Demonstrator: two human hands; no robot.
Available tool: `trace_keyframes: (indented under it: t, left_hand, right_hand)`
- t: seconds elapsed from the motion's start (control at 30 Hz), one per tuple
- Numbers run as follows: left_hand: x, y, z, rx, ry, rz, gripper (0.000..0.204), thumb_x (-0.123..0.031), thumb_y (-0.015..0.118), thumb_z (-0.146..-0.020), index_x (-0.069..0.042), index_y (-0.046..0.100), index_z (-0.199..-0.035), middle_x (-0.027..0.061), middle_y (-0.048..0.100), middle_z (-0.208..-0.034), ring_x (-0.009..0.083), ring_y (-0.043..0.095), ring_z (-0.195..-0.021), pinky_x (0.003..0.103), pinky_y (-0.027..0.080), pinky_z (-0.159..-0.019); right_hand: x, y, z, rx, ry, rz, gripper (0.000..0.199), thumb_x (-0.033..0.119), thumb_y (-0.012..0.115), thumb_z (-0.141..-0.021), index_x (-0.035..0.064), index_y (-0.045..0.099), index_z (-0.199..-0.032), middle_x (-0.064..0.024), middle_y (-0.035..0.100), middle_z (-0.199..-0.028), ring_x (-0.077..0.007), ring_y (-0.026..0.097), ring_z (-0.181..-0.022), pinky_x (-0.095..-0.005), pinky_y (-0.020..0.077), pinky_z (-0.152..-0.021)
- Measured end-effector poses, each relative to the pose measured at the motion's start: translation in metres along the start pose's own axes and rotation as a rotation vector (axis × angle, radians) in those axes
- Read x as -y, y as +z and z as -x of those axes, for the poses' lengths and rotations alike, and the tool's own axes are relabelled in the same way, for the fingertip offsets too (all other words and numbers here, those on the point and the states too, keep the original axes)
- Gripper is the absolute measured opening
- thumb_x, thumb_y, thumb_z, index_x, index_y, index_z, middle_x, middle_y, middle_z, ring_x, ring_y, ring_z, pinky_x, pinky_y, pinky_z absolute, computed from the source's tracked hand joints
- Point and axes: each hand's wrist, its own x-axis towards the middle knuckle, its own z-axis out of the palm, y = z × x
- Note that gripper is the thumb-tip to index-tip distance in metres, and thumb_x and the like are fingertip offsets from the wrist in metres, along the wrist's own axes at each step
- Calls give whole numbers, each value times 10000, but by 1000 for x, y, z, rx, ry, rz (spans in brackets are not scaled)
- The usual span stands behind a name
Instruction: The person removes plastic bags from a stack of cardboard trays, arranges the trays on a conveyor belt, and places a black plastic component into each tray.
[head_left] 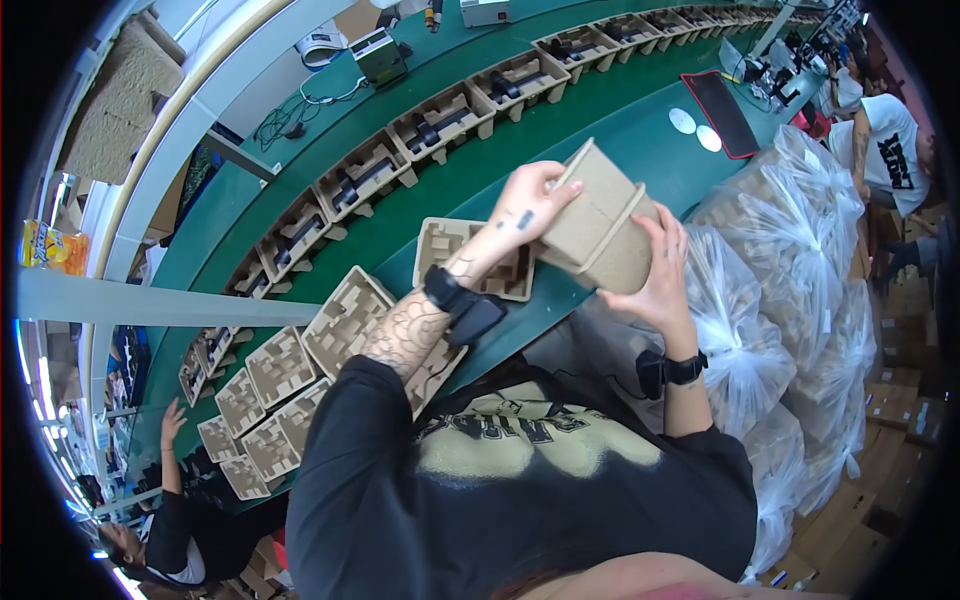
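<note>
A brown moulded-pulp tray (597, 212) is held up between my hands, its smooth outer side facing me. A rim across it suggests two trays nested together, though I cannot tell for sure. My left hand (528, 203) is closed on its left edge, thumb on the face. Around the lower right end wraps my right hand (656, 262), thumb underneath. Below my left hand, an open pulp tray (428, 243) with moulded compartments lies on the green bench (540, 318), partly hidden by my left wrist.
Several pulp trays (345, 310) lie left of my arm. Beyond, a green conveyor line carries trays with dark parts (437, 128). Large clear bags (745, 320) crowd my right. A black red-edged mat (722, 112) lies far right. Co-workers (890, 150) stand right and lower left.
</note>
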Motion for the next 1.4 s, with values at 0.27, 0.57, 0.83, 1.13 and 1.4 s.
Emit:
trace_keyframes:
  t: [0.27,0.57,0.83,1.13,1.4]
  left_hand:
    - [23,-4,-14,-72,43,48,209,-190,622,-896,6,629,-969,46,663,-819,89,587,-686,235,481,-629]
    - [5,-78,-37,-382,-28,534,255,-255,588,-912,-26,598,-1023,108,652,-786,133,615,-660,308,484,-595]
    - [38,13,-75,-222,78,-746,339,-233,525,-888,32,516,-1099,172,637,-670,364,632,-605,438,498,-543]
    - [140,63,-48,0,-126,-570,461,-126,508,-816,60,460,-1235,232,630,-779,356,650,-725,449,511,-637]
    - [145,-39,18,148,261,-1015,652,-141,614,-752,-192,425,-1374,129,546,-1236,296,473,-1219,522,396,-923]
  right_hand:
    - [-4,2,-12,23,-14,60,929,252,806,-426,95,397,-1245,-225,335,-1349,-414,320,-1252,-516,280,-1043]
    - [-40,-11,-15,-55,53,3,1002,244,802,-444,78,329,-1311,-212,311,-1373,-398,318,-1269,-479,275,-1076]
    - [-94,-59,-62,116,-43,78,1186,173,786,-453,80,159,-1456,-186,282,-1416,-363,298,-1325,-420,261,-1114]
    - [-139,-62,-81,52,76,-100,1163,150,781,-496,119,155,-1475,-154,263,-1449,-305,284,-1347,-440,303,-1089]
    - [-298,33,-78,272,62,-110,982,57,714,-589,94,236,-1446,-150,262,-1472,-285,306,-1353,-376,330,-1074]
